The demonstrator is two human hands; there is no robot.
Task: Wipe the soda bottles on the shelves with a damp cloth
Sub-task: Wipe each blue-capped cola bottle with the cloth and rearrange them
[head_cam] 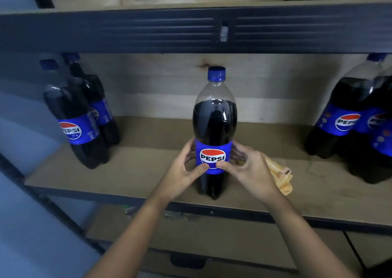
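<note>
Both my hands on the centre Pepsi bottle, middle shelf.

Left hand (182,169) and right hand (250,167) wrap the bottle (214,129) at its blue label, fingers curled round the sides, thumbs meeting on the front just under "PEPSI". Yellow cloth (280,178) bunched under my right palm, against the bottle's right side; can't tell how it's gripped. Bottle upright near the front edge of the wooden shelf (148,167), blue cap on. Further back: two Pepsi bottles left (74,116), more right (352,116), well apart. Dark shelf beam (127,31) crosses above.
</note>
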